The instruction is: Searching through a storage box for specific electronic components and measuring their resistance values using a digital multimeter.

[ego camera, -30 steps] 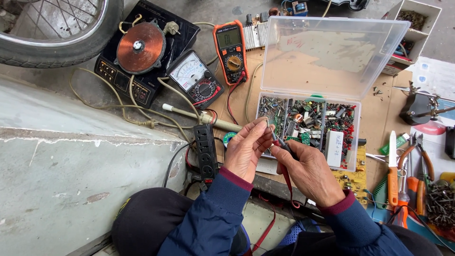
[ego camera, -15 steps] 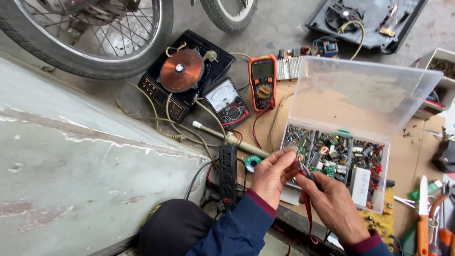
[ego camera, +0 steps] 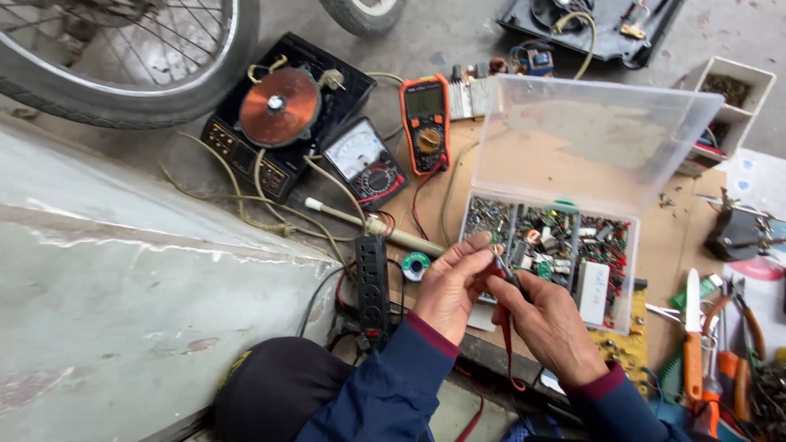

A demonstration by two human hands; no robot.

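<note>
A: While the big grey concrete slab (ego camera: 123, 278) fills the left side, what sits past it?

B: A spoked bicycle wheel with a black tyre (ego camera: 123, 74) at the top, then the brown cardboard-covered desk (ego camera: 671, 245) with everything else on it.

A: And the largest thing on the desk?

B: A clear plastic compartment box (ego camera: 565, 237), lid propped open, its 3 visible sections full of small electronic parts. Left of it lies a black board carrying a copper coil disc (ego camera: 282, 106), then an analogue meter with a white dial (ego camera: 364, 160) and an orange digital multimeter (ego camera: 426, 123). A black power strip (ego camera: 372, 282) lies nearer the person.

A: The hands?

B: Both meet just in front of the box. The left hand (ego camera: 446, 286) has its fingers narrowed, pinching a tiny part I cannot make out. The right hand (ego camera: 548, 323) is closed on a thin dark probe with a red lead (ego camera: 506, 327), its tip up against that part.

A: How far along, would you judge?

B: Mid-check, I think: a part is out of the box and under the probe, and nothing is set aside as finished. Orange-handled pliers (ego camera: 725, 352) lie untouched at the right.
</note>
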